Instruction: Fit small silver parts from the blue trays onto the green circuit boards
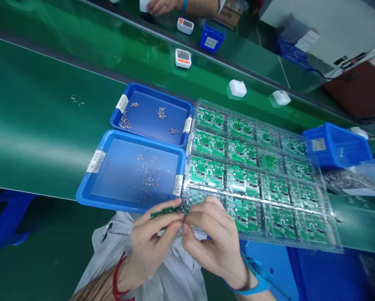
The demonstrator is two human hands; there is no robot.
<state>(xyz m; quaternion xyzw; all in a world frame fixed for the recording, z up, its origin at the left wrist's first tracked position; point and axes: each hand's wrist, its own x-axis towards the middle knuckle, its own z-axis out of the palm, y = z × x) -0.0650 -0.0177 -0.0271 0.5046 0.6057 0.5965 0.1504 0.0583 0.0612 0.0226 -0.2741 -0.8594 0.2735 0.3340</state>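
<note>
My left hand (152, 242) holds a small green circuit board (158, 213) on edge between thumb and fingers. My right hand (214, 238) meets it at the board's right end, thumb and forefinger pinched together; whatever is between those fingertips is hidden. Just beyond my hands lies a light blue tray (118, 175) with small bent metal pieces (149, 179) scattered in it. Close on the right, a clear plastic tray (327, 209) carries rows of green circuit boards (243, 215); its near-left compartment, partly covered by my right hand, shows no board.
A darker blue tray (146, 121) with small heaps of metal parts adjoins the light one. Loose bits (77, 100) lie on the green table. At right stand a blue bin (347, 146) and a bag of parts (347, 179). Across the line, a person's hand (162, 6) shows.
</note>
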